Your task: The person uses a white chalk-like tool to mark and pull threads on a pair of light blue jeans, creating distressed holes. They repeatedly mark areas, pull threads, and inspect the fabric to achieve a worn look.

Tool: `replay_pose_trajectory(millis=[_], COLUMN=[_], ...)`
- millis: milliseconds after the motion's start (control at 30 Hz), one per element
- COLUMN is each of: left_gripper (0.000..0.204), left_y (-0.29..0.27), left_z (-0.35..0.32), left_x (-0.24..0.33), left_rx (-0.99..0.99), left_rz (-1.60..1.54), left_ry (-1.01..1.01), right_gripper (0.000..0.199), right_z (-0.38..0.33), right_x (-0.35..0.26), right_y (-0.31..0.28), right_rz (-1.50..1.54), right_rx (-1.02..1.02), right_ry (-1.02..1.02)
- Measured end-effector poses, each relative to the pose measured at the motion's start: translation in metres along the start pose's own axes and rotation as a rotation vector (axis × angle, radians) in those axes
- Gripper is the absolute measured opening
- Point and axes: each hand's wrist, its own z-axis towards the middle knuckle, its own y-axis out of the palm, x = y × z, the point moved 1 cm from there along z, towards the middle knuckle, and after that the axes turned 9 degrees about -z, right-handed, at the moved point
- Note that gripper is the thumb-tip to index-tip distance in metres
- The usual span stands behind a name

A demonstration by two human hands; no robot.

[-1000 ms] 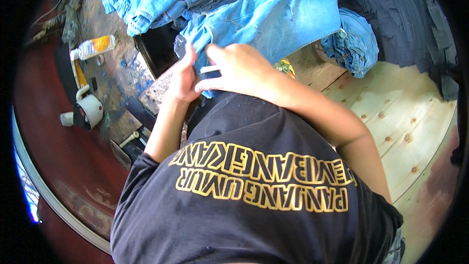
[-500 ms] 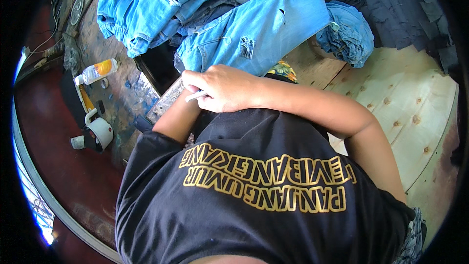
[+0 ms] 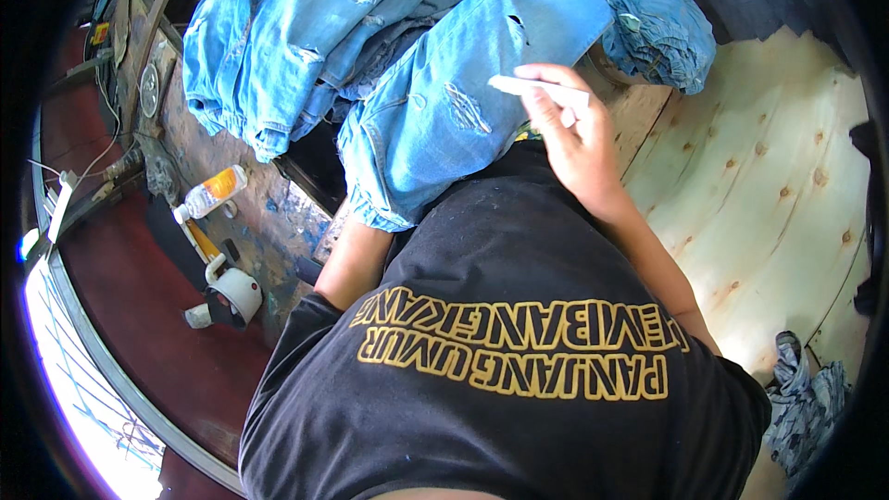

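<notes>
My right hand (image 3: 585,150) is raised over the near side of the light-blue ripped jeans (image 3: 482,56), pinching a slim white stick (image 3: 542,88) between thumb and fingers. What kind of stick it is, I cannot make out. My left forearm (image 3: 359,257) goes up under the lower end of these jeans, where the cloth covers the hand and hides its fingers. The jeans lie partly across my lap and lean against a heap of ripped blue denim (image 3: 269,46). One frayed tear faces upward beneath my right hand.
A crumpled denim bundle (image 3: 659,32) lies at the far right, beside pale wooden boards (image 3: 741,194). Left stands a stained worktable (image 3: 269,208) with a plastic bottle (image 3: 213,193) and a white cup-shaped object (image 3: 239,294). Grey patterned cloth (image 3: 801,398) lies low on the right.
My right hand has moved away from my left wrist, rightward and up, carrying the white stick. The jeans' lower end has come nearer and now covers my left hand.
</notes>
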Motion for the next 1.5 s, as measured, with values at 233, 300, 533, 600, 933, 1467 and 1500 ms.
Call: replay_pose_trajectory(millis=[233, 300, 533, 600, 933, 1467, 1500], left_gripper=[0.069, 0.067, 0.063, 0.061, 0.055, 0.046, 0.045], left_y=[-0.001, 0.000, 0.000, 0.000, 0.001, 0.006, 0.006], left_z=[0.003, 0.003, 0.003, 0.002, 0.001, 0.002, 0.001], left_x=[0.010, 0.011, 0.013, 0.015, 0.019, 0.024, 0.025], left_rx=[-0.037, -0.043, -0.042, -0.038, -0.019, 0.034, 0.036], left_rz=[0.045, 0.054, 0.080, 0.091, 0.130, 0.165, 0.169], left_ry=[0.033, 0.032, 0.044, 0.048, 0.065, 0.075, 0.076], right_gripper=[0.019, 0.016, 0.015, 0.016, 0.018, 0.017, 0.017], right_z=[0.001, -0.003, -0.010, -0.009, -0.008, -0.006, -0.006], right_x=[0.003, 0.005, 0.012, 0.015, 0.017, 0.019, 0.018], right_y=[0.014, 0.012, 0.014, 0.017, 0.011, 0.011, 0.010], right_rz=[0.040, -0.072, -0.073, 0.030, 0.076, 0.027, -0.002], right_rx=[0.158, -0.004, 0.040, 0.220, 0.139, 0.121, 0.115], right_ry=[-0.011, -0.032, -0.109, -0.076, -0.047, -0.077, -0.059])
